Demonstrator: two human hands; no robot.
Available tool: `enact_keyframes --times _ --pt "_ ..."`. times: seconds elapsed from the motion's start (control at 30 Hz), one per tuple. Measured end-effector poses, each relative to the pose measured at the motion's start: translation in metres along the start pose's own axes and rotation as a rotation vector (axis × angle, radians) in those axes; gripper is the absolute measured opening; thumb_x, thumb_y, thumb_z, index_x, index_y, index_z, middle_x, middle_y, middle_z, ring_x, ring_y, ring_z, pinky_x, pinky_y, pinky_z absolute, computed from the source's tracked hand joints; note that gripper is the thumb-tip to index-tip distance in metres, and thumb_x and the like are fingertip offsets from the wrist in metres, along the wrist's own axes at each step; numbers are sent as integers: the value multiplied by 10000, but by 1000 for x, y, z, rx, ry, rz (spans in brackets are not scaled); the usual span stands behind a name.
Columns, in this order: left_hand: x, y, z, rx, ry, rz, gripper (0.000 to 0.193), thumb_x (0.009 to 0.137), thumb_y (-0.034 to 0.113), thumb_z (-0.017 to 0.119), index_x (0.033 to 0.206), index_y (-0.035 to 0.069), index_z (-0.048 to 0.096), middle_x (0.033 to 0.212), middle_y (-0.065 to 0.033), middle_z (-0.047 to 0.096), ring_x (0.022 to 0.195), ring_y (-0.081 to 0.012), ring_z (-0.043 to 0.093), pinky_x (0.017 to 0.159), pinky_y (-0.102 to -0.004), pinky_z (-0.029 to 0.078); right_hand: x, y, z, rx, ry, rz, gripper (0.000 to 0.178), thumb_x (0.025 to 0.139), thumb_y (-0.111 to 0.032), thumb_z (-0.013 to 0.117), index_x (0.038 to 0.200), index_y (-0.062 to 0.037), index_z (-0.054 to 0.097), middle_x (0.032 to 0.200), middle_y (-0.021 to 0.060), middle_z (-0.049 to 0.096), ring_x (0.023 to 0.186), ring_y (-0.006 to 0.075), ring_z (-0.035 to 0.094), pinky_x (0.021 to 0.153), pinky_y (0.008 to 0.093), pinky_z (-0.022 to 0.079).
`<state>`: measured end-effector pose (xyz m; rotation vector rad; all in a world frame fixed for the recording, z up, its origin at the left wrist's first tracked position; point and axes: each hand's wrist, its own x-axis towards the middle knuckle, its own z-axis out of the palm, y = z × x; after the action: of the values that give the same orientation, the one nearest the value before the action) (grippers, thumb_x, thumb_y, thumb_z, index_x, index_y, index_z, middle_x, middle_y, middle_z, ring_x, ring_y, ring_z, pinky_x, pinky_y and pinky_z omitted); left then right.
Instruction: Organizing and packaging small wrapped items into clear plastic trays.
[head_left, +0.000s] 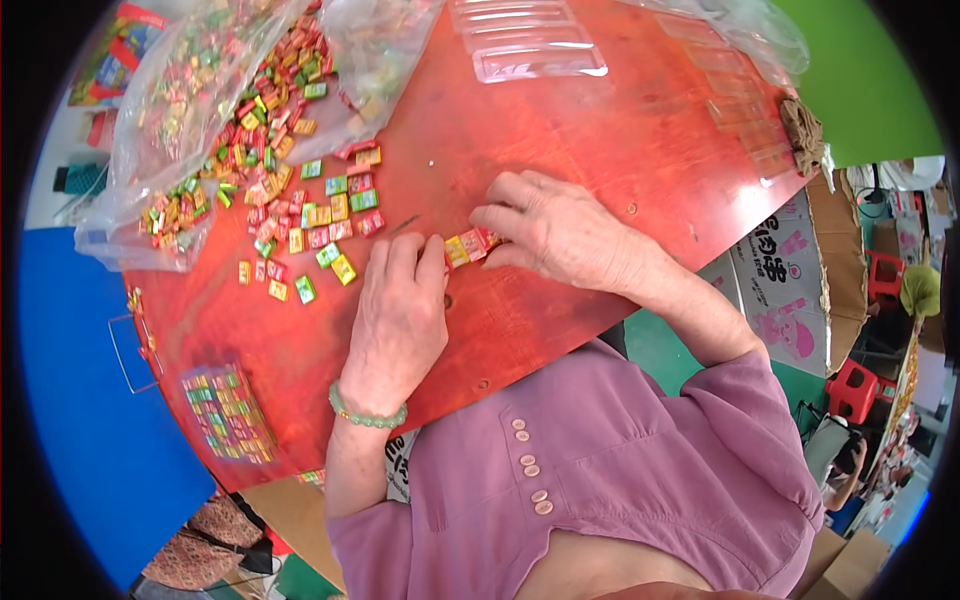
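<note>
A short row of small wrapped candies [467, 247], yellow, pink and red, lies end to end on the red table [560, 120]. At its left end my left hand [400, 310] has its fingers pressed together on the candies. My right hand [555, 230] curls its fingers and thumb round the right end. The fingertips hide part of the row. Left of my hands, loose red, green and yellow wrapped candies [338, 205] lie scattered, spreading from a larger heap [265, 130] at a clear plastic bag [185, 120].
Clear plastic trays [540, 62] lie at the far side, and more trays [725, 85] at the far right. A packed block of candies [228, 415] sits near the left edge. Beyond the right edge stands a cardboard box [785, 280]; a red stool [853, 390] is farther off.
</note>
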<state>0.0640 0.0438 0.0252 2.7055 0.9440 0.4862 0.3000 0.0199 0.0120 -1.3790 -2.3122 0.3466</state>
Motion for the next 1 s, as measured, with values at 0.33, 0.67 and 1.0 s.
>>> enact_keyframes --times 0.33,0.67,1.0 --pt "6 1 5 -39 33 -41 382 858 6 715 1217 -55 599 1113 -175 554 998 -354 543 883 -457 492 -1 -5 3 -32 16 55 333 889 -325 749 1124 -97 688 1036 74 575 943 274 595 826 393 544" --pt "134 -20 16 -22 167 176 172 861 22 696 1004 -13 607 1041 -183 595 1002 -371 571 889 -457 501 21 76 -54 -130 250 81 293 919 -281 734 1113 -73 664 1032 120 602 960 348 630 795 439 534" --pt "221 -58 57 -20 171 256 205 838 78 751 1000 -5 657 1056 -191 641 1079 -390 607 926 -463 534 49 150 -63 -216 188 227 327 942 -303 722 1187 -93 671 1113 138 607 1012 368 636 832 457 526"
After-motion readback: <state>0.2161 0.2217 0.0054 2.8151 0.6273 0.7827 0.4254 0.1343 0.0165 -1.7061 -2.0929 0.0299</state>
